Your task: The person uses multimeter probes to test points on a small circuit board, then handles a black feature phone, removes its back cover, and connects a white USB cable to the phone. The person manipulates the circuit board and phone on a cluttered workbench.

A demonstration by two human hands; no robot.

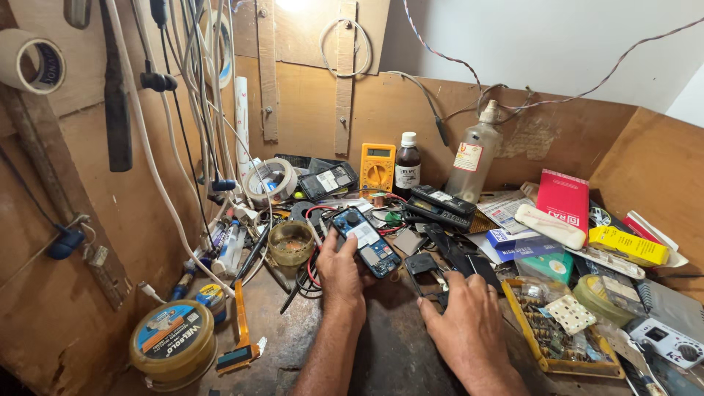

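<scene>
The left hand [339, 273] pinches the opened phone [366, 243], its blue circuit board bared, above the worn bench [389, 345]; right hand [460, 317] fingers curl onto a black cover piece [423, 265]; judging so, casing is off, parts lie loose, reassembly undone.

A dark, worn counter [381, 345] carries clutter: a round yellow tin [174, 343] at the near left, a small glass dish [291, 243] behind it, a yellow multimeter [378, 167] and a dark bottle [408, 164] at the back, and a yellow parts tray [561, 330] at the right.
</scene>
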